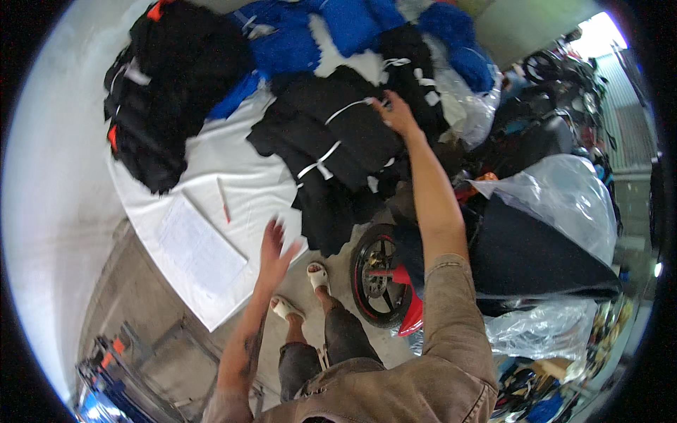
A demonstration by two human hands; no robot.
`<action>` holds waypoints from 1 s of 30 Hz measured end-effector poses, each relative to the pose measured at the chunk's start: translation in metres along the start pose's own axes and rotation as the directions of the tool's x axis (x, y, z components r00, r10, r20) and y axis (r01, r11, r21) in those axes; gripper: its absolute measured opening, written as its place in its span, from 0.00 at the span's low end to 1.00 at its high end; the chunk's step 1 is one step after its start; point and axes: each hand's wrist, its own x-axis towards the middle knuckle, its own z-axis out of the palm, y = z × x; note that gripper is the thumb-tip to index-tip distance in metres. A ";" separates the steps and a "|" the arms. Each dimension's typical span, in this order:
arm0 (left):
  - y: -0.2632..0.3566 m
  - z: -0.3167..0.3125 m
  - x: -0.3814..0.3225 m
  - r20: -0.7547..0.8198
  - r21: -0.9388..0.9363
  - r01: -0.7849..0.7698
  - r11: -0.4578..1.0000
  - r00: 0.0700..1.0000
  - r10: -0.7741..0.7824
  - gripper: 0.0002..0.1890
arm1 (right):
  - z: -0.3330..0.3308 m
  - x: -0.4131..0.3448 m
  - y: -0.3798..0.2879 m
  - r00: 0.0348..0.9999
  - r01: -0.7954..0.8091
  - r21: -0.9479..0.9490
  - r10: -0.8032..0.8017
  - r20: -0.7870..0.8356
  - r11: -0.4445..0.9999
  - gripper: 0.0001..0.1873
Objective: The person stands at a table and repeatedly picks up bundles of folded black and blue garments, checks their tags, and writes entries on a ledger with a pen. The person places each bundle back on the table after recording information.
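A bundle of black fabric tied with white strips lies before me at the edge of a white cloth. My right hand is at the bundle's upper right, its fingers at the end of a white strip; whether they pinch it I cannot tell. My left hand, slightly blurred, hovers over the white cloth with fingers apart and nothing in it. To its left lie a sheet of paper bearing writing and a red and white pen.
Black fabric bundles and blue fabric bundles lie around the far side. A red motorcycle's wheel stands near my feet. Clear plastic sheeting and dark material are at the right. A metal frame stands at the lower left.
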 end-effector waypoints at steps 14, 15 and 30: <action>0.059 0.054 0.152 -0.108 -0.492 0.037 0.870 0.989 -0.103 0.51 | 0.009 0.018 0.017 0.972 0.114 -0.159 -0.077 0.224 0.981 0.35; 0.063 0.050 0.144 -0.095 -0.518 0.007 0.855 0.993 -0.066 0.50 | 0.012 0.006 0.007 0.983 0.113 -0.189 -0.081 0.165 0.975 0.35; 0.007 -0.099 0.094 -0.096 -0.544 0.157 0.824 0.964 -0.247 0.49 | -0.006 -0.103 -0.014 0.999 0.033 0.009 -0.033 0.019 0.999 0.25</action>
